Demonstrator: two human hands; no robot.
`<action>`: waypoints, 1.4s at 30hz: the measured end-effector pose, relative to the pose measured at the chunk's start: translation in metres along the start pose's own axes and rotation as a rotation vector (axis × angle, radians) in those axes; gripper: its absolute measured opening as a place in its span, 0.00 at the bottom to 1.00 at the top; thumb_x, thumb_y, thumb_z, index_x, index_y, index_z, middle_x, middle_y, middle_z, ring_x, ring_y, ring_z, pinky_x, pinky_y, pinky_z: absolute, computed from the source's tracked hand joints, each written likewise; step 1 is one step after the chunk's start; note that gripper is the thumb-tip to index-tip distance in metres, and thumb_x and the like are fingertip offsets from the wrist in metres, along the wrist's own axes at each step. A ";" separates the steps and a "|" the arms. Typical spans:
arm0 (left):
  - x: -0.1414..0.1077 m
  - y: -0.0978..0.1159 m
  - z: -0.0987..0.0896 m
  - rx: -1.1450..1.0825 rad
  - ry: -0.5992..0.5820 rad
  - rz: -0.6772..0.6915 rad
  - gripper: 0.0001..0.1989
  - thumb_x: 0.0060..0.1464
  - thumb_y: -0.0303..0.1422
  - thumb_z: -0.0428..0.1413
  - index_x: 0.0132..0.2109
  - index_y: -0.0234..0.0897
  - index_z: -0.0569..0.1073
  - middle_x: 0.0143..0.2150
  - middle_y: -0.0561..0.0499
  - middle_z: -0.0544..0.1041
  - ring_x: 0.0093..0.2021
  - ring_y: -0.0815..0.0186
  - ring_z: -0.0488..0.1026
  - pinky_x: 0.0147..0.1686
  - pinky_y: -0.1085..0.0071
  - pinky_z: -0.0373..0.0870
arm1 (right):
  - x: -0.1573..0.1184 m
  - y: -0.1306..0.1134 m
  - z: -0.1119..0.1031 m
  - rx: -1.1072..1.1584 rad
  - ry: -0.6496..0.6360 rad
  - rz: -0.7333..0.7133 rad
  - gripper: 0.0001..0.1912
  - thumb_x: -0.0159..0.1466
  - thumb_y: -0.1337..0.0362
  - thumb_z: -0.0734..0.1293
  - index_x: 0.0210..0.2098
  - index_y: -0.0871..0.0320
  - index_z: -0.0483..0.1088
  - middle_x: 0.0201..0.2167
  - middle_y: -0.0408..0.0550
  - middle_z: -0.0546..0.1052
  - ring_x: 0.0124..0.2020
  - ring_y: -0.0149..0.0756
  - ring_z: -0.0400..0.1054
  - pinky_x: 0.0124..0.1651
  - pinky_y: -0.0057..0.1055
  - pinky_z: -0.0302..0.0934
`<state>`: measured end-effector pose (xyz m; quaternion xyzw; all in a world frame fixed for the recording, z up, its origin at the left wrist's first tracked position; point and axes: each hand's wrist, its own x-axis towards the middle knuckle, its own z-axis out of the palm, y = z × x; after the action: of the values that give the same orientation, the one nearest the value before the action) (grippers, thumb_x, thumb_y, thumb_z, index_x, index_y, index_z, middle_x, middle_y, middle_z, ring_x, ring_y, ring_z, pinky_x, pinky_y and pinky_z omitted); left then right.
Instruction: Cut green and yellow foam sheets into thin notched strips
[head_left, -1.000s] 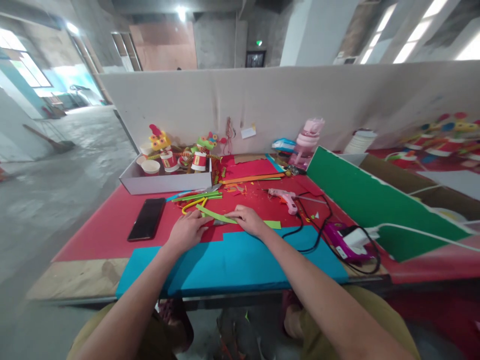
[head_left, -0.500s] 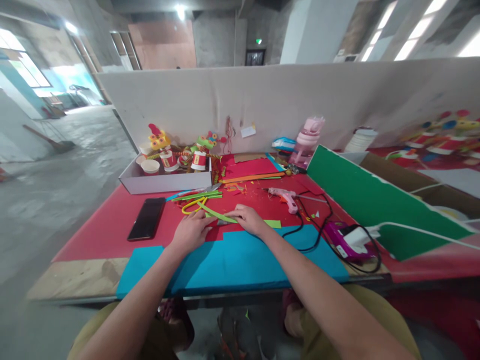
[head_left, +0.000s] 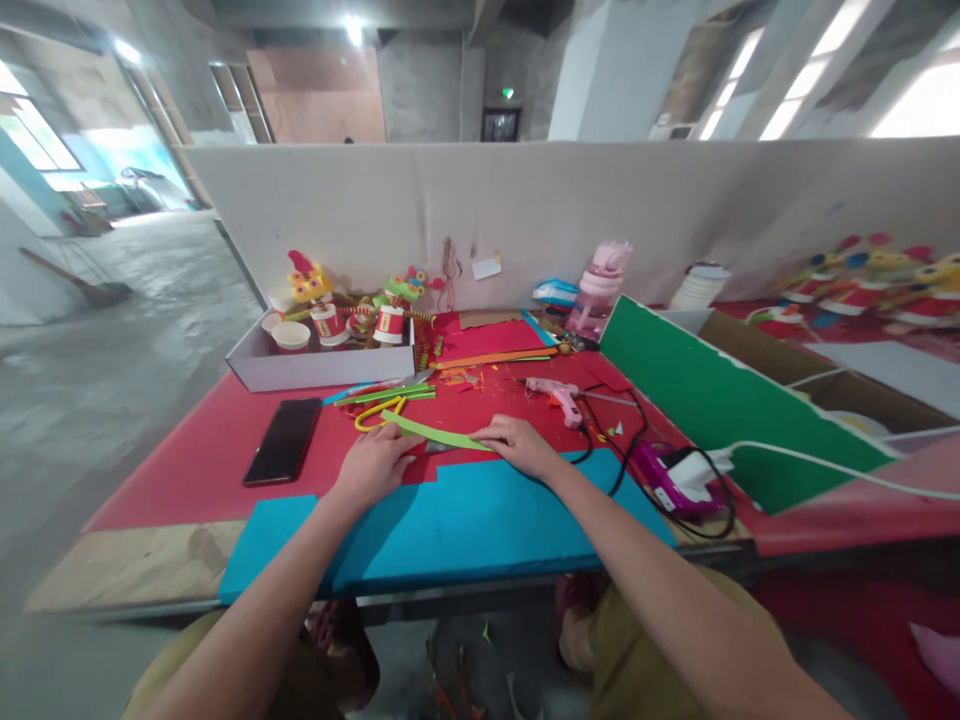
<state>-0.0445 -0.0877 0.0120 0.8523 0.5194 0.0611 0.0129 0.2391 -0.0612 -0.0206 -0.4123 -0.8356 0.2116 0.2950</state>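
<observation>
Between the two bare hands runs a narrow, slightly curved strip of light-green paper [head_left: 442, 436], its far-left end poking out past the fingertips of the left hand [head_left: 375, 465]. At its other end the right hand [head_left: 517, 443] has thumb and fingers brought together on the strip. The left hand's fingers are bent close against it — whether they pinch it or merely rest there, I cannot tell.

Just beyond the left fingertips shows a yellow looped handle [head_left: 358, 421], and past it lies a bundle of thin green strips [head_left: 397, 393]. To the left of that hand, well apart from it, is a black rectangular smartphone [head_left: 283, 442]. Nearer the body, under both wrists, blue sheets [head_left: 480, 520] cover the front of the red-covered table [head_left: 187, 450].

Beyond the right hand and a little to its right lies a pink glue gun [head_left: 547, 385]; farther right, a purple power socket [head_left: 660, 475] holds a white plug [head_left: 691, 468]. Well beyond the left hand stands a low white cardboard box [head_left: 322, 374] — white paper cups [head_left: 291, 335] and cup-bodied figures inside.
</observation>
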 end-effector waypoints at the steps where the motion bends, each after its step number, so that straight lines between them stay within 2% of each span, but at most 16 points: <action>1: 0.000 0.001 0.000 0.006 -0.004 -0.005 0.20 0.60 0.35 0.48 0.58 0.50 0.68 0.49 0.46 0.69 0.50 0.58 0.68 0.44 0.66 0.66 | -0.001 0.001 0.002 -0.016 -0.002 0.003 0.13 0.65 0.66 0.63 0.45 0.55 0.77 0.31 0.48 0.73 0.33 0.33 0.67 0.36 0.26 0.57; 8: 0.001 0.014 0.001 0.040 0.027 0.021 0.21 0.60 0.33 0.47 0.59 0.49 0.67 0.48 0.45 0.68 0.50 0.57 0.67 0.45 0.65 0.65 | 0.000 0.000 0.004 -0.040 -0.003 0.019 0.15 0.64 0.69 0.63 0.47 0.54 0.76 0.29 0.47 0.71 0.33 0.32 0.65 0.35 0.25 0.55; 18: 0.002 0.020 0.000 0.047 0.007 0.052 0.21 0.61 0.33 0.45 0.59 0.48 0.68 0.44 0.45 0.69 0.46 0.59 0.67 0.43 0.66 0.66 | 0.001 0.011 0.010 -0.033 0.016 0.013 0.18 0.62 0.75 0.62 0.46 0.53 0.76 0.29 0.46 0.71 0.32 0.31 0.65 0.35 0.25 0.54; 31: 0.004 0.034 -0.002 0.049 -0.011 0.063 0.20 0.62 0.35 0.44 0.59 0.48 0.68 0.44 0.45 0.69 0.46 0.58 0.66 0.43 0.65 0.64 | 0.002 0.007 0.009 -0.059 0.015 0.026 0.18 0.61 0.75 0.63 0.45 0.55 0.77 0.29 0.47 0.72 0.32 0.32 0.66 0.36 0.25 0.57; 34: 0.003 0.034 -0.002 0.053 -0.022 0.049 0.21 0.62 0.34 0.44 0.60 0.49 0.67 0.45 0.45 0.69 0.45 0.59 0.67 0.44 0.65 0.64 | 0.002 0.003 0.001 -0.033 0.029 0.023 0.15 0.62 0.71 0.64 0.46 0.56 0.77 0.33 0.49 0.75 0.34 0.33 0.68 0.38 0.26 0.58; 37: 0.003 0.035 -0.002 0.057 -0.029 0.039 0.21 0.61 0.32 0.44 0.60 0.49 0.66 0.46 0.45 0.69 0.45 0.59 0.67 0.43 0.65 0.65 | -0.001 0.003 -0.015 -0.013 0.034 0.033 0.13 0.63 0.68 0.63 0.45 0.56 0.77 0.37 0.50 0.77 0.38 0.34 0.70 0.42 0.27 0.60; 42: 0.002 0.035 -0.003 0.037 -0.035 0.034 0.22 0.61 0.32 0.44 0.60 0.48 0.67 0.46 0.44 0.69 0.45 0.59 0.67 0.43 0.65 0.65 | -0.013 0.013 -0.038 -0.029 -0.093 0.100 0.11 0.61 0.68 0.66 0.42 0.57 0.78 0.35 0.49 0.78 0.36 0.35 0.70 0.41 0.28 0.60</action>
<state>-0.0126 -0.1018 0.0177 0.8619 0.5056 0.0367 0.0053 0.2780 -0.0603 -0.0043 -0.4474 -0.8297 0.2329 0.2391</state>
